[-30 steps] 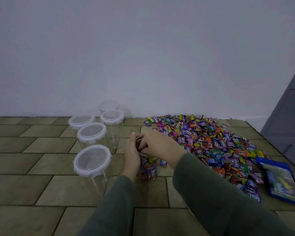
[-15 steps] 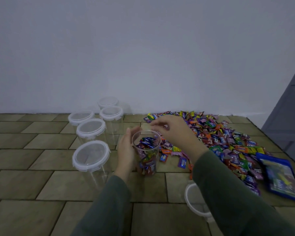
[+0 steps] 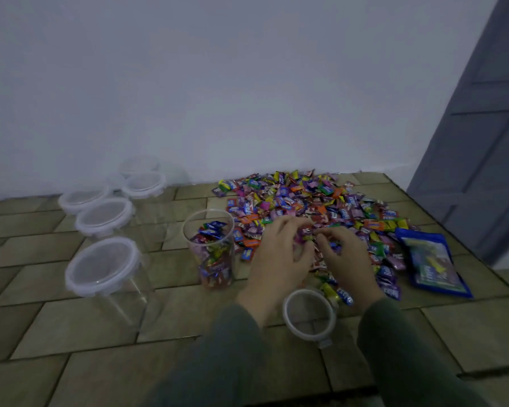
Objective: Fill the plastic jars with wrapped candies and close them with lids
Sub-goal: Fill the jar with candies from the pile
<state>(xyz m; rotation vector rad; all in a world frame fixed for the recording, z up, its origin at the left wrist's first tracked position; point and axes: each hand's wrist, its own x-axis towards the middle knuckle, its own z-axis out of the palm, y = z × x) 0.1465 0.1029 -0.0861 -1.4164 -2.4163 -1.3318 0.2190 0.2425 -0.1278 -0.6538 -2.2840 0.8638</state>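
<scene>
The left hand (image 3: 279, 259) and right hand (image 3: 341, 259) covered part of the candy pile (image 3: 306, 201), so whatever the curled fingers held was hidden. Motion blur smeared the wrapper lettering. The rearmost lidded jar (image 3: 140, 165) was perhaps half concealed behind its neighbour (image 3: 143, 185). Both sleeves (image 3: 409, 362) ran off the bottom edge.

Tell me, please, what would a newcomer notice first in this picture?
First, the colourful heap of wrapped candies on the tiled floor by the wall, with the left hand and right hand gathering from it. Next, the open jar, partly filled, left of the hands.
</scene>
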